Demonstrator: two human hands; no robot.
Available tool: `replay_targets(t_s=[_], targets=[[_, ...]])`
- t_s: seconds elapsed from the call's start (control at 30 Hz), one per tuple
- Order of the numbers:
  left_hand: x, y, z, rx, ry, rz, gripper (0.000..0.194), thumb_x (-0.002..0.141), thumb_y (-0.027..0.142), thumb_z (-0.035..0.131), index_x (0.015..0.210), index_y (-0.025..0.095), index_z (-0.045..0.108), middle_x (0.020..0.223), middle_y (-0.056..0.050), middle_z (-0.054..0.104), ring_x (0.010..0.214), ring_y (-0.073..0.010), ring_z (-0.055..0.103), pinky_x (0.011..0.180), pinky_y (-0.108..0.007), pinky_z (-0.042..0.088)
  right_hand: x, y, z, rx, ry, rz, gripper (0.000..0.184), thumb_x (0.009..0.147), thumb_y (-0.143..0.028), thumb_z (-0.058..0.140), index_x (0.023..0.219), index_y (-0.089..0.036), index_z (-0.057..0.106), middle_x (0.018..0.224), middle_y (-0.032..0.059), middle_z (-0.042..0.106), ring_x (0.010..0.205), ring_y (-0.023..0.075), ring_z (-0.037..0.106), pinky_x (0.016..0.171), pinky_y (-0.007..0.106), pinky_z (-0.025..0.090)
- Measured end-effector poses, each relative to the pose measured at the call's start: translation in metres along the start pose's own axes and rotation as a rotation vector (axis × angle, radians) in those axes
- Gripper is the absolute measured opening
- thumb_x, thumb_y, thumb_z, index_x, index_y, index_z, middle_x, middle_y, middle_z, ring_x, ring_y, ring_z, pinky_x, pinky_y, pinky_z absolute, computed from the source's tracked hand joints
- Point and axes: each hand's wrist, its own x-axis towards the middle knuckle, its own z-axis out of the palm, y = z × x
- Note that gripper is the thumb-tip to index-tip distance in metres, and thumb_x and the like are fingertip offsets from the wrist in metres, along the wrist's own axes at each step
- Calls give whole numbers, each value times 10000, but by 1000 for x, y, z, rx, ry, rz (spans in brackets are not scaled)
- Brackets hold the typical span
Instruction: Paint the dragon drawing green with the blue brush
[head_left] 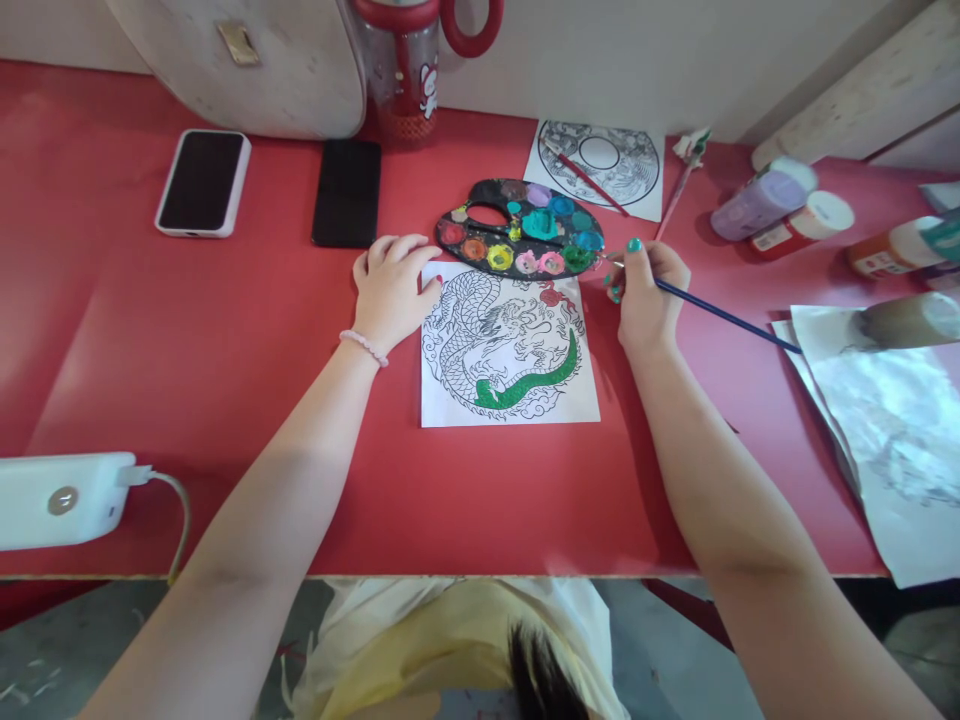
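Observation:
A square sheet with a dragon line drawing (457, 390) lies on the red table; part of the body is painted green and a small spot at the top is red. My left hand (394, 285) rests flat at the sheet's upper left, fingers apart, beside the palette. In my right hand (651, 295) is a paintbrush (727, 320) with a dark blue handle, pinched near its front end. Its tip is close to the green paint at the right end of the black palette (536, 228), which holds dabs of several colours and touches the sheet's top edge.
A white-cased phone (202, 183), a black phone (346, 193), a bag (262, 70) and a red-lidded cup (401, 75) stand at the back left. Another drawing (551, 170) bears a brush (592, 182). Paint bottles (761, 200) and stained papers (900, 430) are right; a power bank (67, 500) is left.

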Motion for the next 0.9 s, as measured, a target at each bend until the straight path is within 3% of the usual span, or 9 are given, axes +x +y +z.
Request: replay_targets(t_s=[0.17, 0.27, 0.37, 0.43, 0.63, 0.9], targets=[[0, 0, 0, 17, -2, -3, 357, 886, 246, 552, 1193, 408, 633, 1371, 17, 566, 1341, -354, 393, 1128, -604, 272, -20, -17, 6, 77, -78, -84, 387, 846, -461, 664, 597, -233, 474, 500, -51, 424, 457, 95, 349, 457, 280, 266], [1, 0, -1, 17, -19, -10, 362, 889, 248, 546, 1204, 408, 624, 1380, 20, 559, 1345, -351, 386, 1130, -598, 266, -42, -39, 13, 83, -364, -73, 444, 799, -537, 703, 572, -218, 493, 515, -39, 453, 470, 92, 363, 457, 272, 267], [1, 0, -1, 12, -22, -12, 358, 892, 251, 545, 1209, 400, 620, 1382, 17, 559, 1347, -353, 385, 1130, -600, 260, -61, -59, 21, 122, -784, -55, 420, 790, -570, 698, 642, -204, 555, 573, -23, 516, 509, 95, 427, 463, 259, 297], [1, 0, 0, 10, -16, -6, 354, 891, 255, 549, 1208, 399, 618, 1382, 18, 561, 1350, -352, 383, 1131, -601, 259, -70, -65, 25, 129, -896, -48, 410, 804, -537, 697, 651, -199, 522, 580, -34, 494, 508, 83, 407, 464, 250, 288], [1, -1, 0, -3, -28, -12, 344, 891, 263, 545, 1202, 393, 613, 1402, 13, 542, 1375, -352, 355, 1150, -605, 227, -74, -67, 29, 38, -934, -105, 423, 826, -365, 684, 573, -206, 384, 553, -56, 400, 507, 75, 343, 486, 250, 271], [1, -1, -1, 3, -32, -10, 360, 886, 267, 554, 1215, 404, 603, 1402, 24, 546, 1371, -348, 360, 1150, -608, 241, -75, -69, 29, 15, -962, -140, 356, 815, -242, 626, 570, -210, 370, 554, -48, 424, 506, 81, 370, 496, 243, 283]])
